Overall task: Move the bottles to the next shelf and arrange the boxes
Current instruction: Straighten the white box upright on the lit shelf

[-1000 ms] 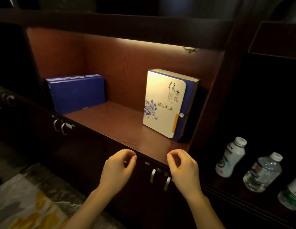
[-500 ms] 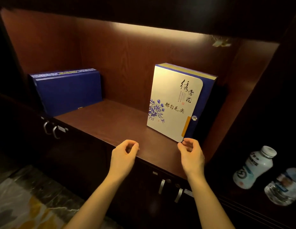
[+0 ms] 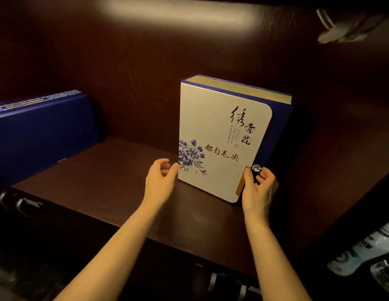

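Head view, inside a dim wooden cabinet: my two hands close on the white box [image 3: 219, 140], a tall gift box with a blue flower print and black calligraphy that stands upright on the shelf [image 3: 115, 185], right of centre and close to the back panel. My right hand [image 3: 259, 187] has its fingers curled around the lower right corner, thumb on the front face beside the orange tab, so it is grasping the box there. My left hand [image 3: 161, 177] is half open, fingertips touching or just short of the lower left edge; I cannot tell which.

I judge the box stiff and fairly light, board-sided with a smooth, possibly slippery face, so holding both lower side edges between the palms looks the safest way to shift it without tipping. The flap on the right side could spring open if pulled.

Count from here: two boxes, the white one and a dark blue box [image 3: 41, 135] standing at the far left of the same shelf, well apart from it. Two bottles [image 3: 363, 255] show at the lower right edge, in the neighbouring compartment, blurred and partly cut off; more may lie out of frame. Cabinet door handles [image 3: 17, 205] glint below the shelf.
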Available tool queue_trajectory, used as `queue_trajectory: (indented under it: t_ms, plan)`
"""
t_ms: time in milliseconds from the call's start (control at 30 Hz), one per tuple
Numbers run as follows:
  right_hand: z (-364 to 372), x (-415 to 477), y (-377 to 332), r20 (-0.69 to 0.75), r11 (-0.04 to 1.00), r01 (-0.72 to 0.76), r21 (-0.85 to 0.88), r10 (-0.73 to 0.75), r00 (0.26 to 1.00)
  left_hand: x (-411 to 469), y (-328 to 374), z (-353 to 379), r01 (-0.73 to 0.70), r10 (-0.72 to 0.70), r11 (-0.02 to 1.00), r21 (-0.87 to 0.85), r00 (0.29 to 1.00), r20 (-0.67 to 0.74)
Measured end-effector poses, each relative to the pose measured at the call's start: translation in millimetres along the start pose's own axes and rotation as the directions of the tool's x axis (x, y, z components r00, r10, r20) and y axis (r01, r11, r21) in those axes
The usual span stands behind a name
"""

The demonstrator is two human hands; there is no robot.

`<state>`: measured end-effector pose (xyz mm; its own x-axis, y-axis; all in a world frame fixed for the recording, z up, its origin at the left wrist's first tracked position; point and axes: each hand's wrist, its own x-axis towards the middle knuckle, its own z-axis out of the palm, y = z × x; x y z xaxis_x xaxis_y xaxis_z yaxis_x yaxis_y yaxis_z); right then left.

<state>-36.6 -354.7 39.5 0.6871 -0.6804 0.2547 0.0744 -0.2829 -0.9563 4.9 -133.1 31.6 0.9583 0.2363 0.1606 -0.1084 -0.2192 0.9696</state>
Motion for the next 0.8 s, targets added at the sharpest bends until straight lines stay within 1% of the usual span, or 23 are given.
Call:
queue_trajectory:
  t_ms: [67, 167, 233, 300, 400, 500, 633, 800]
  plan:
    - [6, 3, 0, -0.073, 0.999, 0.034, -0.039, -0.037, 0.997, 19, -2, 6, 0.027, -0.027, 1.0, -0.002, 1.0, 0.001]
    - [8, 7, 4, -0.161, 0.988, 0.119, -0.093, -0.133, 0.978, 43, -4, 15, 0.03, -0.03, 0.999, -0.015, 0.999, 0.012]
    - [7, 14, 7, -0.189, 0.987, 0.112, -0.112, -0.132, 0.973, 57, -5, 22, 0.03, -0.029, 0.999, -0.029, 0.998, 0.055]
    - [5, 19, 9, -0.145, 0.992, 0.079, -0.103, -0.093, 0.985, 66, -5, 29, 0.046, -0.04, 0.998, -0.044, 0.992, 0.119]
    - [5, 25, 12, -0.022, 0.996, 0.02, -0.082, -0.022, 1.0, 75, -6, 37, 0.088, -0.065, 0.992, -0.091, 0.972, 0.226]
    - [6, 27, 14, 0.065, 0.99, -0.047, -0.134, 0.057, 0.996, 79, -9, 41, 0.116, -0.076, 0.986, -0.121, 0.954, 0.29]
    - [5, 27, 12, 0.062, 0.986, -0.068, -0.154, 0.079, 0.995, 79, -9, 42, 0.099, -0.056, 0.987, -0.127, 0.951, 0.302]
    - [1, 23, 8, 0.025, 0.987, -0.061, -0.147, 0.066, 0.998, 71, -10, 37, 0.061, -0.028, 0.991, -0.116, 0.964, 0.263]
